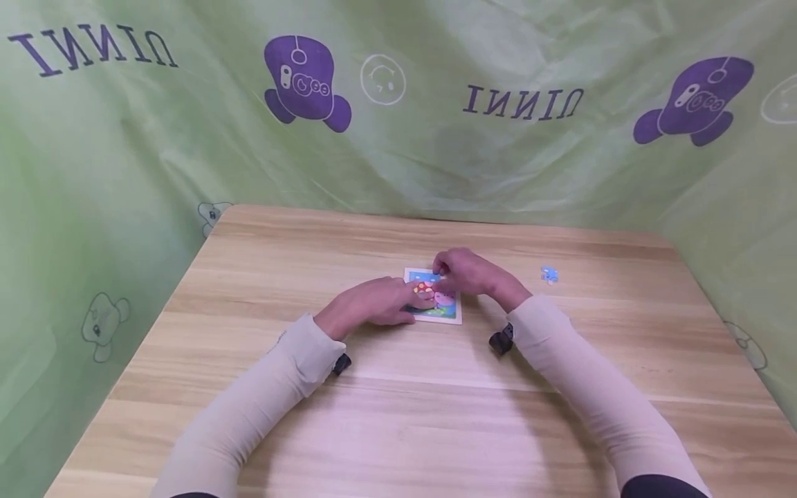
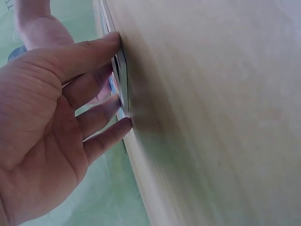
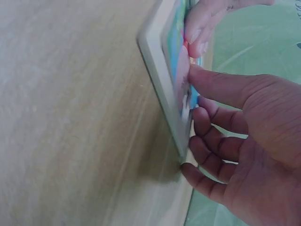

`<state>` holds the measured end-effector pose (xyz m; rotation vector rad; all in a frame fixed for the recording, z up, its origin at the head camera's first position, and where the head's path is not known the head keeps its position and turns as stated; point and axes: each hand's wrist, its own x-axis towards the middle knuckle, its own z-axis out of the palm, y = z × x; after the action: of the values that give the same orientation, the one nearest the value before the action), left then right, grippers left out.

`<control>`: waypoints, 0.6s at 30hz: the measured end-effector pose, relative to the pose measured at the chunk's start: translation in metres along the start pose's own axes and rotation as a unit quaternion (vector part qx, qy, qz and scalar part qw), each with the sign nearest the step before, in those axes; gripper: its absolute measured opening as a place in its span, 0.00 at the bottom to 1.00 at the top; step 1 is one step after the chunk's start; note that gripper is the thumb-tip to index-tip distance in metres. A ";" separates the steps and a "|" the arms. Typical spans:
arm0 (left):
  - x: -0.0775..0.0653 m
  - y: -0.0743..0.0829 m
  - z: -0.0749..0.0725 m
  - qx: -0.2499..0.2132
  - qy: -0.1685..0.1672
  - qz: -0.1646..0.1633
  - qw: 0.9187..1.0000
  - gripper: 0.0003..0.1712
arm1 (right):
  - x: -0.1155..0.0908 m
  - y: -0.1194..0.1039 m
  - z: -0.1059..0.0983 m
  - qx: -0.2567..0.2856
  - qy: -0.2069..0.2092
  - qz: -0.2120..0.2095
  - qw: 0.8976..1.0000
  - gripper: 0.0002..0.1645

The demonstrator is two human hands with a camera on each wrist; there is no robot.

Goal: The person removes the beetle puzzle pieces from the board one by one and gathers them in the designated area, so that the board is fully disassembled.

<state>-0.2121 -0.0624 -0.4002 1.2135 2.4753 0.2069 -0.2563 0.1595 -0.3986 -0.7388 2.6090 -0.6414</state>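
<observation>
A small picture puzzle (image 1: 459, 317) with a white frame and a cartoon picture lies on the wooden table. My left hand (image 1: 389, 301) rests on its left side, fingers reaching over the picture. In the left wrist view, the left thumb (image 2: 110, 40) touches the frame's edge. My right hand (image 1: 470, 272) is at the far right corner, thumb on the picture and the other fingers bent near the frame. Between right thumb and index finger shows a blue puzzle piece (image 3: 194, 96), mostly covered by the fingers. The hands hide much of the picture.
A loose blue puzzle piece (image 1: 549, 274) lies on the table (image 1: 398, 415), to the right of the right hand. A green curtain (image 1: 398, 159) with purple prints hangs behind the table and along its sides. Small black cameras (image 1: 501, 340) sit at both wrists.
</observation>
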 end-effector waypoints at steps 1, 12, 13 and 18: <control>0.000 0.000 0.000 0.001 0.000 -0.002 1.000 0.30 | 0.000 0.000 0.000 -0.003 -0.001 0.000 1.000 0.13; 0.000 0.002 0.000 0.016 0.000 -0.008 1.000 0.29 | -0.003 -0.002 0.002 0.001 0.013 0.018 1.000 0.16; 0.000 0.002 0.000 0.017 -0.001 -0.010 1.000 0.29 | -0.003 -0.003 0.002 0.002 0.012 0.017 1.000 0.17; 0.001 0.003 0.000 0.016 0.005 -0.009 1.000 0.28 | -0.003 -0.002 0.001 0.001 0.006 0.020 1.000 0.17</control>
<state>-0.2107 -0.0600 -0.3998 1.2049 2.5056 0.1697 -0.2527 0.1590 -0.3976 -0.6811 2.6258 -0.6388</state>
